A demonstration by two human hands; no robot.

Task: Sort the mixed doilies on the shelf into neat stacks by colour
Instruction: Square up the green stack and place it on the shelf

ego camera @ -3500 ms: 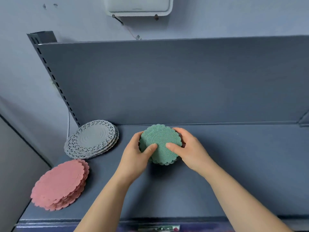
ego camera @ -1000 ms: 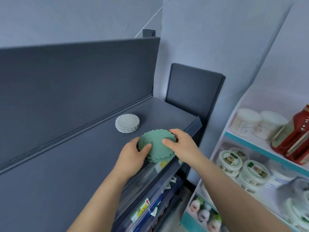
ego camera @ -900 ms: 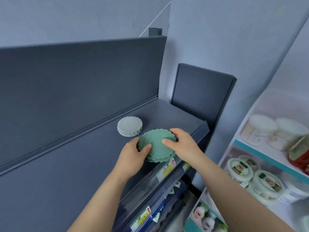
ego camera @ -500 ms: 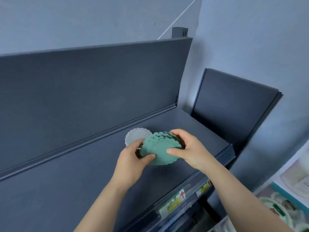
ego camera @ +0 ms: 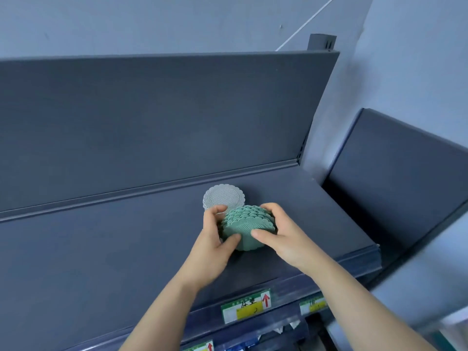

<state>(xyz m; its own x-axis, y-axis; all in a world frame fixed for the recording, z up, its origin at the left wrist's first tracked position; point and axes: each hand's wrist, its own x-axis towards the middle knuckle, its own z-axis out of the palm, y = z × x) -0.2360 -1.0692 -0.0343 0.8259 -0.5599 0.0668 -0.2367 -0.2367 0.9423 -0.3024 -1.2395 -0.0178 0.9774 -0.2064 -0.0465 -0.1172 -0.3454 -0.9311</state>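
Hands both closed on one stack. Left hand [ego camera: 212, 239] held the left rim of the green doilies [ego camera: 249, 228], thumb on the top face, fingers curled over the far edge. White doilies [ego camera: 224, 197] lay flat just beyond the left fingertips, partly hidden by them. Green stack sat between the two palms, tilted toward the wearer and fanned, its far edges stepped like scales. Right hand [ego camera: 281, 236] mirrored the grip on the right rim, thumb on top. Could not tell whether the stack's underside touched the shelf [ego camera: 316, 211], which ran on bare to the right of that hand. Judgement: pieces thin, light and floppy; the ribbed faces give some friction, yet layers shear easily. Best held at opposite rims, fingers beneath and thumbs above, squeezing lightly inward to square the scalloped edges before setting down beside the white stack.
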